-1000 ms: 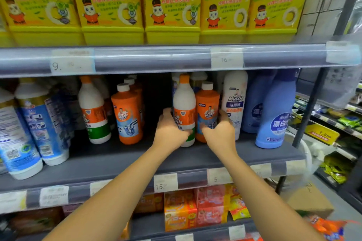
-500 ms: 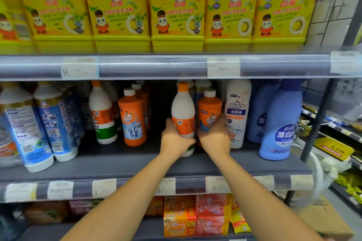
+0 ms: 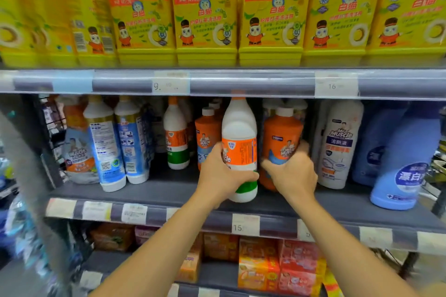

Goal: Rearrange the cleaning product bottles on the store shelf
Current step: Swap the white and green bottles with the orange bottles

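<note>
Head view: both of my arms reach in from 6 o'clock to the middle shelf (image 3: 169,191).
Left hand: my left hand (image 3: 220,172) is wrapped around the lower half of the white bottle (image 3: 239,137), fingers curled over its orange label.
White bottle: upright at the front edge of the middle shelf, orange band around the middle, green band near the base; its top is hidden behind the shelf rail above.
Right hand: my right hand (image 3: 290,172) is closed around the orange bottle (image 3: 281,137), thumb across its front, fingers around its 3 o'clock side.
Orange bottle: upright with a white cap, just beside the white bottle at its 3 o'clock; whether the two touch I cannot tell.
At 9 o'clock of my left hand: a second orange bottle (image 3: 205,135), partly behind my knuckles, then a smaller white bottle with a green band (image 3: 176,137), set further back.
Further at 9 o'clock: two tall white and blue bottles (image 3: 120,142) standing side by side.
At 3 o'clock of my right hand: a white toilet cleaner bottle (image 3: 337,144), then blue bleach bottles (image 3: 407,159).
At 12 o'clock: yellow detergent jugs (image 3: 205,21) in a row on the top shelf.
At 6 o'clock: orange and red packs (image 3: 275,265) on the shelf below.
</note>
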{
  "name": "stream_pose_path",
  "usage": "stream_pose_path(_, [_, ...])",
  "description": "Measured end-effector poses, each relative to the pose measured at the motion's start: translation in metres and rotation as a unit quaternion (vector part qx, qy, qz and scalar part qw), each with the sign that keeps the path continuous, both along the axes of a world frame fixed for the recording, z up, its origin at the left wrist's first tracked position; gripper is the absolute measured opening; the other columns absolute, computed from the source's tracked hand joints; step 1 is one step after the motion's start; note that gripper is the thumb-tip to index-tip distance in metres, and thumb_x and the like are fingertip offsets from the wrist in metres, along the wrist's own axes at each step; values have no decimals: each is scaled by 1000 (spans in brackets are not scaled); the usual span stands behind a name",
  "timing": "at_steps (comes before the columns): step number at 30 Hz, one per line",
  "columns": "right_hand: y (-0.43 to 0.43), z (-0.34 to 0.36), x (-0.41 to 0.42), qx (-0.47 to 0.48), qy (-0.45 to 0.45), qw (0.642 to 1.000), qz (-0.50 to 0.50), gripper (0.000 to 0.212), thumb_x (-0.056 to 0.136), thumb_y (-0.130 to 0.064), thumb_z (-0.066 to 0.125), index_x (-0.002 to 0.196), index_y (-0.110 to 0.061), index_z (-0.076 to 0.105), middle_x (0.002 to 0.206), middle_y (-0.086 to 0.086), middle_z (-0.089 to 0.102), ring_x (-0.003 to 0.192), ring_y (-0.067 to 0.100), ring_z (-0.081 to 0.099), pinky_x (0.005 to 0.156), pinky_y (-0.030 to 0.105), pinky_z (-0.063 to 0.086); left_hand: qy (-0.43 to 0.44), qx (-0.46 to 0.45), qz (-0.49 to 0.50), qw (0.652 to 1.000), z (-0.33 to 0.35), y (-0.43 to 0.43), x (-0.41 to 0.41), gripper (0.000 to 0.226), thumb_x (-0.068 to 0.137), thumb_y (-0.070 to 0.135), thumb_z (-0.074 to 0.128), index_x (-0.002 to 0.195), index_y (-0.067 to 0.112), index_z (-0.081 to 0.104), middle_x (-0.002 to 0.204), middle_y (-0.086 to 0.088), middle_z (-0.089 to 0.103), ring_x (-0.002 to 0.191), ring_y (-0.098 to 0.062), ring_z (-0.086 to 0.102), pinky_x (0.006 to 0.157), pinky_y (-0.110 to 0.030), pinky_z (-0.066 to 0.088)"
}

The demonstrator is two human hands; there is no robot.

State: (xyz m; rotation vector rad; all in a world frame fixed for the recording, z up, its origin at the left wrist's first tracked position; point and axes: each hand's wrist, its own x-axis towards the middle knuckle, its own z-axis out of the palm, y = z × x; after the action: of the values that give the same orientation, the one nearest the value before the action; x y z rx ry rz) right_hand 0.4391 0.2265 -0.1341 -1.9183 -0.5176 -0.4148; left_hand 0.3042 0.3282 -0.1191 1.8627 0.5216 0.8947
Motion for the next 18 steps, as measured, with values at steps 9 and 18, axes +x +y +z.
stream_pose_path(9, [55, 4, -65, 39, 64, 984, 164, 64, 52, -52, 81, 102, -34, 45, 85, -17, 55, 77, 13, 59, 70, 31, 48, 10, -42, 62, 997, -13, 68, -85, 62, 48, 22, 93, 98, 34, 60, 96, 10, 71, 85, -6, 68, 68, -22, 51])
stream_pose_path(18, [119, -5, -92, -34, 36, 992, 117, 75, 57, -49, 82, 113, -21, 41, 106, 5, 63, 91, 29, 65, 72, 36, 51, -10, -36, 111, 993, -11, 117, -122, 63, 49, 23, 94, 99, 35, 59, 96, 11, 70, 88, -8, 67, 73, -28, 53])
